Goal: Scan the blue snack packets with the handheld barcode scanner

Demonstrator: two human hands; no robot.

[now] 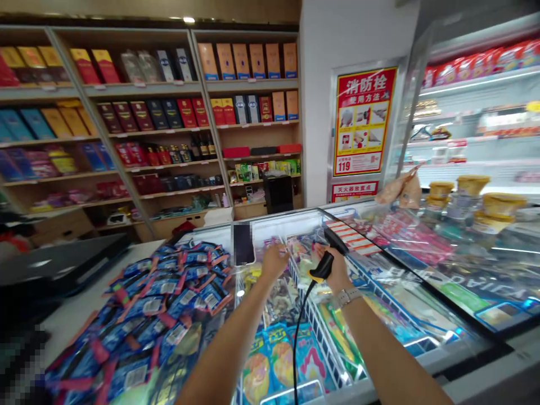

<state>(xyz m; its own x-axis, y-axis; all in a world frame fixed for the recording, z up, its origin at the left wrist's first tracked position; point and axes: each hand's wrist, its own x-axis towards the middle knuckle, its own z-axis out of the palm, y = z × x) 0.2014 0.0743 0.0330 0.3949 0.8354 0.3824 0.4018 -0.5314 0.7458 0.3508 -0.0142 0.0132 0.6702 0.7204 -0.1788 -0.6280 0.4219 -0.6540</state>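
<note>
Head view, looking over a glass-topped case point(498, 368) across the lower half of the frame. Holding a black-and-yellow scanner point(323, 267) in the right hand point(337, 273), right of the frame's centre, with fingers closed around the handle and a watch point(350, 296) on the wrist. Trailing a black cord point(295, 360) from the foot of the handle to the bottom edge of the frame. Just right of the scanner's head, showing an orange-and-white striped sheet point(354, 237). With the left hand point(275, 261) out at the frame's centre, between the scanner and an upright phone-like device point(243, 244), near both. Too blurred at those fingertips to tell whether wide, narrow or holding something.

Below the hands, showing a white lattice basket point(314, 315) and, at bottom centre, blue-and-yellow packs point(255, 365). Heaped at lower left with blue packets point(169, 287). Lined at upper left with wooden shelves point(147, 88) full of boxes. Marked at upper right by a red-and-yellow poster point(365, 121). Stacked at right, below the poster's level, with yellow tubs point(504, 205).
</note>
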